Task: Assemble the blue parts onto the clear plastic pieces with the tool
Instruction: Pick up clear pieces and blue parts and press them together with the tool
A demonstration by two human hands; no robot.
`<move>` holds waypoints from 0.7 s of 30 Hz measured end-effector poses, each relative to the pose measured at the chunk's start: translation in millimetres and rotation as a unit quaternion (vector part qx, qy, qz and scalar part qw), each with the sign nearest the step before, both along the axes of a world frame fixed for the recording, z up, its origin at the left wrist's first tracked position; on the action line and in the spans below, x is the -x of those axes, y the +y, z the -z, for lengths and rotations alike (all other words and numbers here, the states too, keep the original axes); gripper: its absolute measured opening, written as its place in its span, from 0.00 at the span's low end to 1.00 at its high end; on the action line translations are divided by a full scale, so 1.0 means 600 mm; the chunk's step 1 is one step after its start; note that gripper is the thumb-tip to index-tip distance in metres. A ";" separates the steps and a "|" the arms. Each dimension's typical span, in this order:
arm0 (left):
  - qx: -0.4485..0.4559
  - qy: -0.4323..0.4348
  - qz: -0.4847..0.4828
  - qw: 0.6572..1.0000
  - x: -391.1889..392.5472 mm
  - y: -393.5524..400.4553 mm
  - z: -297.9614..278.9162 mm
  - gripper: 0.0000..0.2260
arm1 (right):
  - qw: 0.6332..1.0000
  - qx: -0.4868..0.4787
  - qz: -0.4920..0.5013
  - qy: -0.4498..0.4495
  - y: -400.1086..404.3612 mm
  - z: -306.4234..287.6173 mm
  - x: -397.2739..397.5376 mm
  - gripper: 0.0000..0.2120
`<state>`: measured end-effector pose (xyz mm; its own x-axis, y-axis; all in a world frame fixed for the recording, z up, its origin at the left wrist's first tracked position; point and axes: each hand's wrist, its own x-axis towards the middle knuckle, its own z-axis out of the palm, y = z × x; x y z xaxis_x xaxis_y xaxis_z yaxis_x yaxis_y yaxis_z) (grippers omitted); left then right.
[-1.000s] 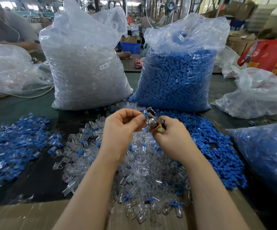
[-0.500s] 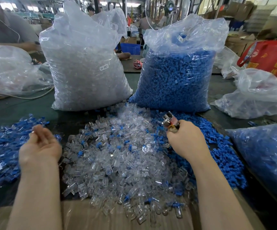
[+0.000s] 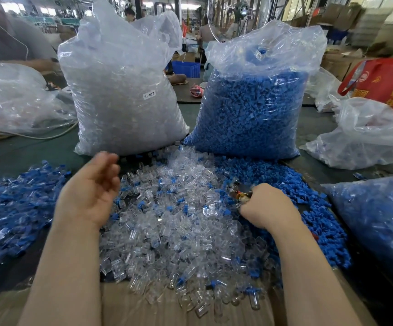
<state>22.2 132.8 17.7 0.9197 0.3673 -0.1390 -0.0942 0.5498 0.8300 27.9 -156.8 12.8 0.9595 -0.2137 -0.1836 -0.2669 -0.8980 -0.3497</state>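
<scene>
Factory table (image 3: 14,149), clear plastic pieces (image 3: 179,227) between hands, left hand (image 3: 89,194) released, right hand (image 3: 266,208) grasping tool (image 3: 239,192)

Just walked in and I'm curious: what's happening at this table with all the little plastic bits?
A person is fitting blue parts onto clear pieces. The right hand grips a small metal tool at the edge of the blue pile. The left hand hovers open and empty over the clear pile. Finished pieces lie to the left.
</scene>
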 end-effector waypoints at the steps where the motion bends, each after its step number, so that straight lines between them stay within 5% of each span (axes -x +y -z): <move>1: -0.120 0.024 0.047 0.991 -0.005 -0.018 -0.002 0.03 | 1.000 0.008 -0.007 0.007 0.002 0.000 0.001 0.08; 5: -0.446 0.076 0.176 0.874 -0.003 -0.081 0.000 0.07 | 1.000 0.024 0.001 -0.006 0.009 0.002 0.006 0.09; 10: -0.661 0.153 0.244 0.693 -0.004 -0.124 0.013 0.15 | 0.999 0.043 0.012 -0.023 0.012 0.009 0.006 0.09; 15: -0.673 0.088 0.217 0.702 -0.003 -0.138 0.005 0.11 | 0.998 0.045 0.023 -0.027 0.011 0.013 0.003 0.09; 21: -0.689 0.081 0.268 0.668 -0.005 -0.153 0.018 0.10 | 0.994 0.050 0.035 -0.086 0.014 0.004 0.004 0.12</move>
<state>25.0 41.2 6.7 0.9844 -0.1275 -0.1215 -0.0384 -0.8288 0.5583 25.2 -148.4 10.2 0.9571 -0.2898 0.0079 -0.2737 -0.9122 -0.3049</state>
